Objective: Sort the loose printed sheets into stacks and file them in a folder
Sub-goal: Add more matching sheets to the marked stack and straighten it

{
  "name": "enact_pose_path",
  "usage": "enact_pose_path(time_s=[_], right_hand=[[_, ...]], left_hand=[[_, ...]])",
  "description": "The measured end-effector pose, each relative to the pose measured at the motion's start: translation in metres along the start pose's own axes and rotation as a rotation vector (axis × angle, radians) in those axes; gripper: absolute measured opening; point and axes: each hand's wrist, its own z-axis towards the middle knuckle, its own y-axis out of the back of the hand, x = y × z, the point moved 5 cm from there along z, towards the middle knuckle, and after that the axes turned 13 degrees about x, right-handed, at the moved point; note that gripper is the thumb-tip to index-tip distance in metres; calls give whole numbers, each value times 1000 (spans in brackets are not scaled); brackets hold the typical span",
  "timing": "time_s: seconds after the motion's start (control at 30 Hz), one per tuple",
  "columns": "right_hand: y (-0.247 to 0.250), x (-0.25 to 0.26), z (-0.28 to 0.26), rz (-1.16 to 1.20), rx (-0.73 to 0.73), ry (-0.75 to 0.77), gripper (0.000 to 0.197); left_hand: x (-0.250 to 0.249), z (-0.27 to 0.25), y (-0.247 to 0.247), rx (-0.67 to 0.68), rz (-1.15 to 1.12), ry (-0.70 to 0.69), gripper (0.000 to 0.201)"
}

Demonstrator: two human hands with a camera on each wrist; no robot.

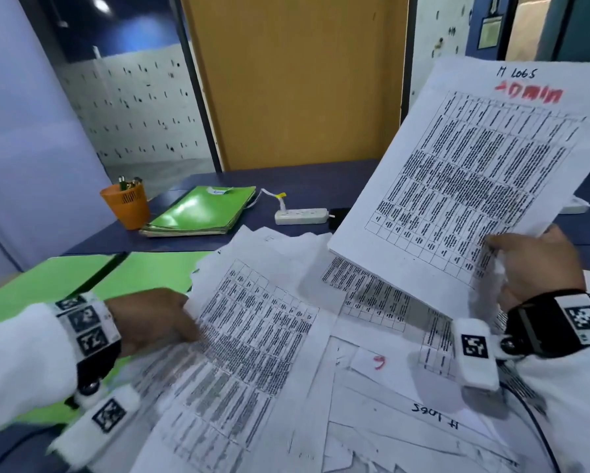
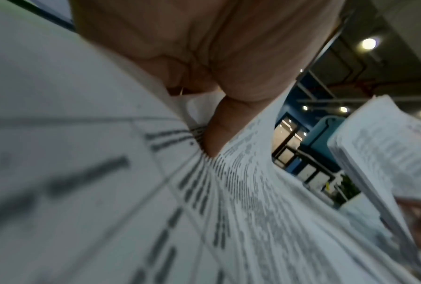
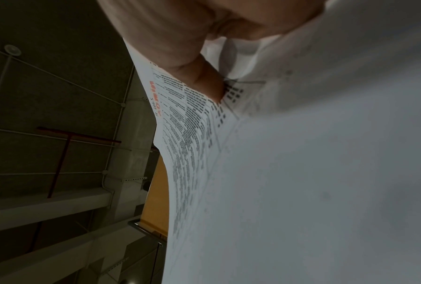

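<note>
My right hand holds up a stack of printed sheets by its lower right corner, the top sheet marked "ADMIN" in red. The right wrist view shows the thumb pinching that stack. My left hand grips the left edge of another printed sheet, thumb on top of the sheet, lifting it from a loose pile of sheets spread on the desk. An open green folder lies under the pile at the left.
A stack of green folders, an orange pen cup and a white power strip sit at the back of the dark blue desk. A yellow partition stands behind.
</note>
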Motion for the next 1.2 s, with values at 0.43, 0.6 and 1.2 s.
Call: enact_pose_path(time_s=[0.43,0.6,1.2], right_hand=[[-15,1,-6,-113,126,42,36],[-21,-5,-5,-70,152,77,42],[-20,-9,-1,-96,172,82,38]], left_hand=[[-7,-4,-35,-137,389,119,94],[-14,-2,-30,-115,350,156,111],[-21,-6,-30,-128,338,90,115]])
